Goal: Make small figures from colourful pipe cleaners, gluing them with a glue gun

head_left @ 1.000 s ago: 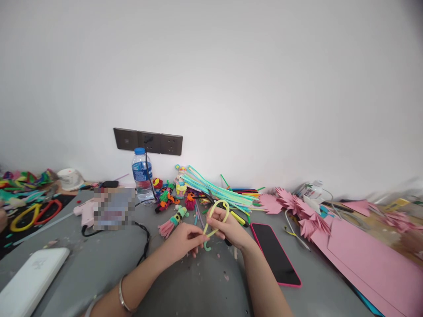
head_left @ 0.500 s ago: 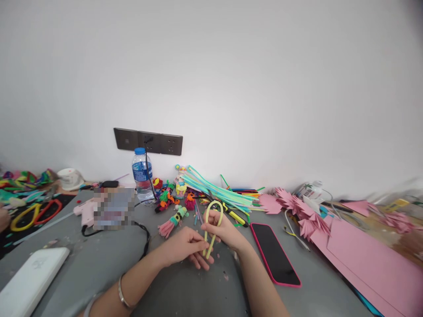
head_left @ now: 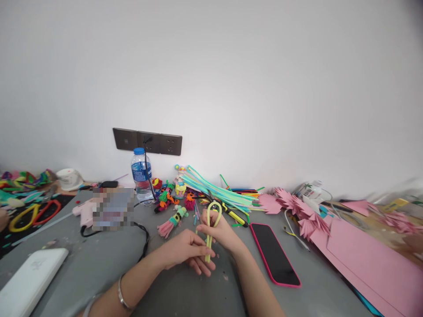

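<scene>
Currently, one yellow pipe cleaner (head_left: 220,214) sits between both hands, over the gray table (head_left: 185,295), bent into a narrow loop, bend uppermost, two legs running down side by side. Left hand (head_left: 183,251): thumb and forefinger pinching the legs near their lower ends, remaining fingers loosely spread beneath. Right hand (head_left: 222,233): thumb pressed across just below the loop, fingers curled behind; exact fingertip contact there is hidden. Step looks like bringing the legs together under a rounded top. To do it well, I'd judge: keep the right pinch firm at the neck so the loop holds its round, match the tips before squeezing, press lightly, since hard pressure would likely kink the wire or flatten the fuzz. Left grip best kept low, legs parallel, not crossed. Nearby: pink tassel figure (head_left: 167,228) just beyond the left hand, yellow knife (head_left: 238,217) beyond the right, phone (head_left: 275,255) to its right.
</scene>
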`<state>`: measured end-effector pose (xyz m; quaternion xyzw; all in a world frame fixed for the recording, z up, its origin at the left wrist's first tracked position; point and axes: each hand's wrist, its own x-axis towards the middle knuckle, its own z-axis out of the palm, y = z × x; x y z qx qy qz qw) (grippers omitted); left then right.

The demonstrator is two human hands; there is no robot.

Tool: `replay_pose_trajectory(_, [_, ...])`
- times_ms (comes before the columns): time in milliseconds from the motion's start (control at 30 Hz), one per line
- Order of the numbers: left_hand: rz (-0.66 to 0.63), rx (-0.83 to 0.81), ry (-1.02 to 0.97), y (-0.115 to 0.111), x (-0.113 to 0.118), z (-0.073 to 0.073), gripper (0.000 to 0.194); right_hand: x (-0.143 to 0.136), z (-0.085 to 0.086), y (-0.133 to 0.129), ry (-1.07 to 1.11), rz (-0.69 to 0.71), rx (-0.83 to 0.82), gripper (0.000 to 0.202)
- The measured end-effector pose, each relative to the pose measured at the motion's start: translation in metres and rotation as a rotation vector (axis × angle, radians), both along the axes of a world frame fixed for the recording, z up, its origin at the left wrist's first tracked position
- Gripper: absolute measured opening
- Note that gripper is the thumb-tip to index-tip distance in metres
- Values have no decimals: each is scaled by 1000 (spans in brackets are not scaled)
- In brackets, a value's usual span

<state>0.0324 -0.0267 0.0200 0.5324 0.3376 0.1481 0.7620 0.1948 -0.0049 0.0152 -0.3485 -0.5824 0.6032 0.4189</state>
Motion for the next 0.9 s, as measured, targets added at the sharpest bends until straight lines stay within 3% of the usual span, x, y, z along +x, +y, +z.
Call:
replay_pose_trajectory(200, [1,-2,16,0,2,2,46,-5,0,-1,-1,-28,53,46])
replay_pose_trajectory(433, [-38,54,0,0,1,2,48,-3,-5,1,31,23,-62,49])
replay_pose_trajectory(700, [-64,265,84,2,1,3,38,2,2,5,137,-55,-104,59])
replay_pose_trajectory(900, [-23,514,211,-5,3,6,43,10,4,6,168,-97,-127,58])
